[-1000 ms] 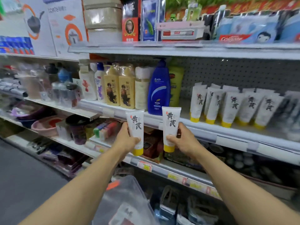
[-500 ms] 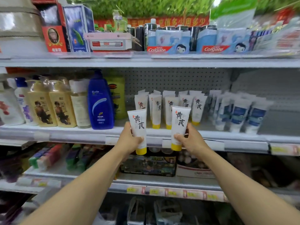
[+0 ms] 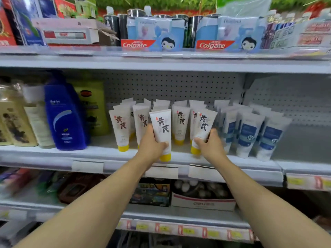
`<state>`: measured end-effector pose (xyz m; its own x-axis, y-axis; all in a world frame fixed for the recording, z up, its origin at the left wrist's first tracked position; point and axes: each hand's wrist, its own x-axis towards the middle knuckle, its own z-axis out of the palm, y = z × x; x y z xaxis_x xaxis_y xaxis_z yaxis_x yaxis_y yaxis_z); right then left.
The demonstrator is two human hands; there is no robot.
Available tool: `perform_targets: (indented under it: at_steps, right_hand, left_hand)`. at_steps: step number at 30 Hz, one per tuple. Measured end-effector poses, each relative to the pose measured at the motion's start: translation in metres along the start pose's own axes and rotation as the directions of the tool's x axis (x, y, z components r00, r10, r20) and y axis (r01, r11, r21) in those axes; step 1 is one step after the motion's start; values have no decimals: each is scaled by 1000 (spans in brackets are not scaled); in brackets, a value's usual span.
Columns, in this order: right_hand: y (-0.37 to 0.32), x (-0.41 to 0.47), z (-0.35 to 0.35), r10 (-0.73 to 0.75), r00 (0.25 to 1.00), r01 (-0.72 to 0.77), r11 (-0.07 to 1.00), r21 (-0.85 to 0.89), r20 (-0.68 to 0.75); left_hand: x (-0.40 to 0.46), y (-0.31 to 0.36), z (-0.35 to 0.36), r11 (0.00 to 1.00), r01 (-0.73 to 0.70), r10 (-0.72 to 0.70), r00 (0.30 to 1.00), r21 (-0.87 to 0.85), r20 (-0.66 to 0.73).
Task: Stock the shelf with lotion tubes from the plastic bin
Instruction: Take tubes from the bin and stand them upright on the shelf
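The left hand (image 3: 152,145) is closed round the lower body of one tube (image 3: 162,129), thumb across the front just above the yellow cap, which hangs over the shelf (image 3: 53,154) lip. The right hand (image 3: 211,145) is closed on a second tube (image 3: 202,131), at 3 o'clock from the first, gripped low near its cap and tilted, with the crimped end leaning toward 1 o'clock; that cap is at the shelf's front edge.

Behind both, toward 12 o'clock, the row (image 3: 180,122) of matching white tubes stands cap-down. Blue-label tubes (image 3: 247,135) stand at 3 o'clock, a blue bottle (image 3: 64,119) at 9 o'clock. The bin is out of view.

These tubes look light and soft-walled; squeezing the middle would likely dent them. The firm shoulder just above the cap seems the best hold, as now. Standing on narrow caps, they probably tip easily, so each wants setting down upright beside its neighbours.
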<state>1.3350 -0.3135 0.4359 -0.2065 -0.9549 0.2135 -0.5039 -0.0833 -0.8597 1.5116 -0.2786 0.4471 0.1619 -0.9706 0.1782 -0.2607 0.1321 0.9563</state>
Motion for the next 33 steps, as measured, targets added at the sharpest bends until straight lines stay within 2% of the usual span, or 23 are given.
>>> perform_targets:
  at_steps: [4, 12, 21, 33]
  right_hand:
    - [8, 10, 5, -2, 1000, 4, 997, -83, 24]
    - [17, 19, 3, -57, 996, 68, 980, -188, 63]
    - [35, 18, -9, -14, 987, 47, 978, -205, 157]
    - [47, 3, -25, -77, 973, 147, 934, -324, 219]
  left_hand:
    - [8, 3, 22, 999, -12, 13, 999, 37, -30]
    - [28, 2, 59, 975, -11, 48, 986, 223, -159]
    - [44, -8, 92, 923, 48, 57, 964, 383, -258]
    - [43, -4, 90, 877, 73, 52, 969, 476, -244]
